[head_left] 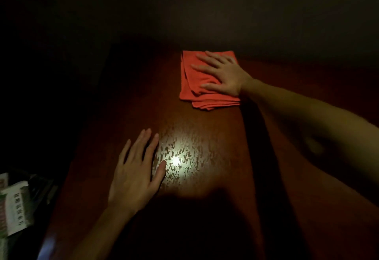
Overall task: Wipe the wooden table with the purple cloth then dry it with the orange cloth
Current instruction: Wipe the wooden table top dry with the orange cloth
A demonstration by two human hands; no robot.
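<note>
The folded orange cloth (196,87) lies flat near the far edge of the dark wooden table (205,128). My right hand (223,73) presses down on top of it, palm flat and fingers spread. Nearer to me, my left hand (137,169) rests flat on the bare wood, fingers apart and holding nothing. Beside its thumb, a bright light glare shows streaky wet patches (180,153) on the table. The purple cloth is not in view.
The room is very dark. Beyond the table's left edge, lower down, lie white printed packets (15,208) and a dark bag. A dim wall rises behind the table's far edge.
</note>
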